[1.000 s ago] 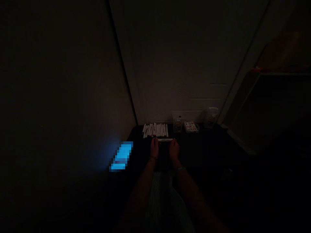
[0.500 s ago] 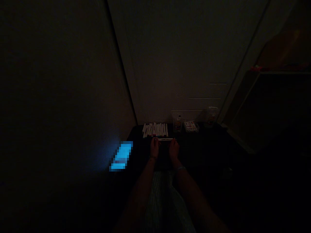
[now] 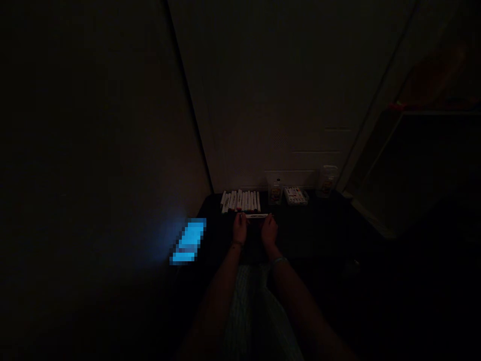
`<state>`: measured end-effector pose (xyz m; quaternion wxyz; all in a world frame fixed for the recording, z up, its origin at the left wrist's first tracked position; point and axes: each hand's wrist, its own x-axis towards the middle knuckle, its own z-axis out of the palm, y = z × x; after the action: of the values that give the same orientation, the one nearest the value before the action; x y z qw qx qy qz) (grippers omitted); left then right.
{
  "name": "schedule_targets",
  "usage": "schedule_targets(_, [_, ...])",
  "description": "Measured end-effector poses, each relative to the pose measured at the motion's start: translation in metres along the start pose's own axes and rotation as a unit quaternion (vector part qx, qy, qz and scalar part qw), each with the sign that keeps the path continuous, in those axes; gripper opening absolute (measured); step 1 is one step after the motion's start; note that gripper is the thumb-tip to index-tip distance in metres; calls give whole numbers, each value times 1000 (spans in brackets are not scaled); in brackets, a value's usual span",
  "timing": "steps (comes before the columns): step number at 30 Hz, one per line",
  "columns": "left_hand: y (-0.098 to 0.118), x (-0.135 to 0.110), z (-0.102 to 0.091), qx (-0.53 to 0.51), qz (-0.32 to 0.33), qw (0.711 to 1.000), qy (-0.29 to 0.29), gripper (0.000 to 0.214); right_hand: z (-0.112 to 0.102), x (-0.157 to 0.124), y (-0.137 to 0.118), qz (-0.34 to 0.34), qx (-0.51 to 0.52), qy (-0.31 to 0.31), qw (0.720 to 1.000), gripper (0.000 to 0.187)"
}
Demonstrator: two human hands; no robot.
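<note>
In the dim head view, a white marker (image 3: 257,216) is held level between my two hands, just above the dark table (image 3: 300,240). My left hand (image 3: 239,229) is closed on its left end. Closed on the right end is my right hand (image 3: 269,229). Dark lettering shows on the marker's barrel, while its ends are hidden by my fingers. Right behind my hands, a row of several white markers (image 3: 240,201) lies side by side on the table.
Behind the hands stand a clear plastic container (image 3: 275,193), a clear case of markers (image 3: 295,196) and another clear container (image 3: 326,181) near the wall (image 3: 278,100). A glowing, pixelated blue screen (image 3: 190,241) is at the table's left side.
Both hands keep holding the marker in nearly the same place. The picture has grown slightly darker.
</note>
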<state>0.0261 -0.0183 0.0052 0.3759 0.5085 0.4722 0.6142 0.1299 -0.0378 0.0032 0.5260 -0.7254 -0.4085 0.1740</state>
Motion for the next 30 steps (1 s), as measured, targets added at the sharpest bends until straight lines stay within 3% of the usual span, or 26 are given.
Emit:
schedule_targets(7, [-1,0,-1,8,21,1000,-12,34,0,1,2,-7,20,-10,1000,51])
schedule_targets(15, [5,-2,0,0,-1,1000,-5,35,-3,-1,0,-8,47,-12,999,49])
schedule_targets(30, [-3,-1,-1,11,37,999,-12,33,-1,-1,3,-8,55,-21,998,51])
